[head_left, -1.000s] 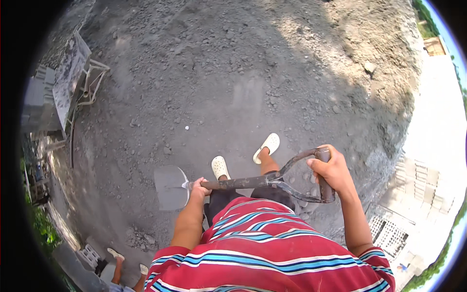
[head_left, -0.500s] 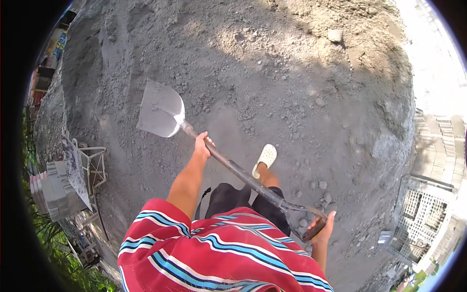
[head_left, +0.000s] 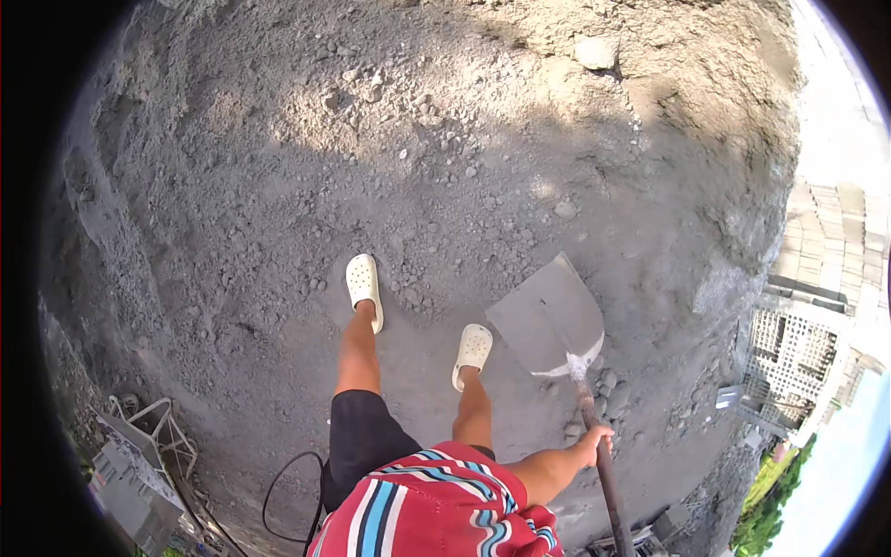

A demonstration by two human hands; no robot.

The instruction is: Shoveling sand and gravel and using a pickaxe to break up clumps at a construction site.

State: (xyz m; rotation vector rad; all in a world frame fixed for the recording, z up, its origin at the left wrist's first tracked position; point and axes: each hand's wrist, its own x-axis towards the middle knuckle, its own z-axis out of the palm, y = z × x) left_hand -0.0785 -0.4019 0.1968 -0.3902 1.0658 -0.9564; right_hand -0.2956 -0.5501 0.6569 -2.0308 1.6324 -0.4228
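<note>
My left hand (head_left: 594, 446) is closed around the shaft of a shovel (head_left: 548, 320), a short way behind the blade, with the arm reaching across to my right. The broad grey blade points up and to the left, beside my right foot; whether it touches the ground cannot be told. A whitish patch marks the socket where blade meets shaft. The brown shaft runs down past the lower edge, so the handle end is hidden. My right hand is out of view.
Loose grey gravelly soil (head_left: 251, 269) surrounds my white clogs (head_left: 363, 283), rising toward a sunlit slope with a large stone (head_left: 596, 52). Rocks (head_left: 617, 399) lie beside the shaft. A metal-framed wheelbarrow-like object (head_left: 153, 455) stands at lower left, perforated blocks (head_left: 789, 353) at right.
The shovel blade has swung from the upper left to my right, my left hand moving with it. My right hand and the handle end have left the view. Both feet now show.
</note>
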